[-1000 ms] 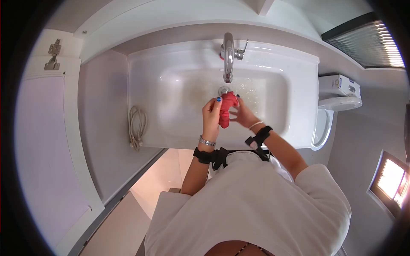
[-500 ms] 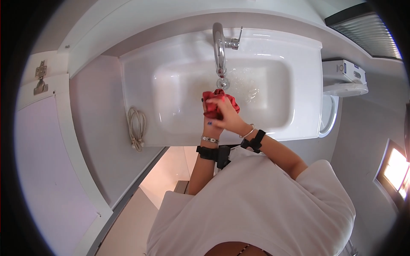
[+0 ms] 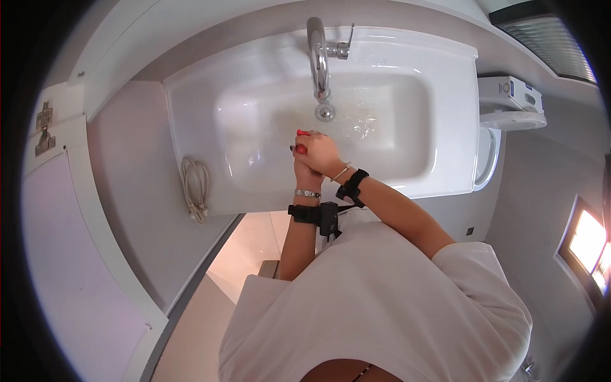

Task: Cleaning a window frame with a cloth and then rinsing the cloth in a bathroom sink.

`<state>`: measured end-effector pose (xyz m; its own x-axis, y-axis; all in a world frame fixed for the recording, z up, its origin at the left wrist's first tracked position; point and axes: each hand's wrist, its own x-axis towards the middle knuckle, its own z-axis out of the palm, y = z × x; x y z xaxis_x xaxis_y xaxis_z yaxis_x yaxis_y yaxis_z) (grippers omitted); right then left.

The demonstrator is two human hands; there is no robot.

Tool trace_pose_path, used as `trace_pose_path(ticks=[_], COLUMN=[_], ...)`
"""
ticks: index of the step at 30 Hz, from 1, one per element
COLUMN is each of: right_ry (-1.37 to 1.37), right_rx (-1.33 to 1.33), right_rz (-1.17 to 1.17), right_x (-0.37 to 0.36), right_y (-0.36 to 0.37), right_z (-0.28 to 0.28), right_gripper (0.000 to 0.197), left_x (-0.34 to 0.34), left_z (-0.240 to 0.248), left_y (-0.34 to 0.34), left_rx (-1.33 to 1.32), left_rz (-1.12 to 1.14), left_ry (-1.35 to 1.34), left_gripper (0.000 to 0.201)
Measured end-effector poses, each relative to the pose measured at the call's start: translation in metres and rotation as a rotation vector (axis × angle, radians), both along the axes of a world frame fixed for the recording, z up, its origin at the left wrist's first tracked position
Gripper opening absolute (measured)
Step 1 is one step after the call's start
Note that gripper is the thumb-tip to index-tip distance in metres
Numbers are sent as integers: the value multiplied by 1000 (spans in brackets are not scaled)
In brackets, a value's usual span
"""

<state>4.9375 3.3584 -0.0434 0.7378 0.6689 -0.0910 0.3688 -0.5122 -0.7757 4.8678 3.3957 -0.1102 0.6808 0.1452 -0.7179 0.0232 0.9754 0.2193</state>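
A bunched red cloth [image 3: 301, 149] is squeezed between my two hands over the near part of the white sink [image 3: 254, 146]. Only small bits of it show between the fingers. My right hand [image 3: 322, 153] lies closed over the top of it. Beneath, my left hand [image 3: 304, 170] is wrapped round it, mostly covered by the right. Just beyond the hands are the metal drain [image 3: 325, 113] and the chrome faucet [image 3: 318, 60], its lever at the right. Rippling water glints in the basin right of the drain.
A coiled white cord [image 3: 195, 188] lies at the left by the sink's edge. At the right stand a white box [image 3: 509, 94] and a white toilet [image 3: 489, 164]. An open cabinet door [image 3: 76, 254] with a metal hinge fills the left side.
The red cloth, loosely spread out before, is now compressed and nearly hidden. My right hand has closed down over it and the left. The view has shifted slightly.
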Motion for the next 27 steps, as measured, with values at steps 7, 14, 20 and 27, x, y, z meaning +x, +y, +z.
trace_pose_path(ticks=[7,14,20,27], right_ry=[446,324,15,131], right_rx=[-22,204,44,156], right_rz=[-29,-70,32,12], right_x=[12,49,34,20], right_y=[-21,-98,-79,-71], right_z=[-16,46,105,142], right_gripper=[23,34,35,32], left_x=[-16,-45,-35,6], left_z=[33,66,77,83], left_y=[18,64,31,-9], left_rx=[33,239,1582,1504], left_rz=[-223,-259,-599,-611], left_ry=[135,57,-64,-182], left_gripper=[39,40,86,75])
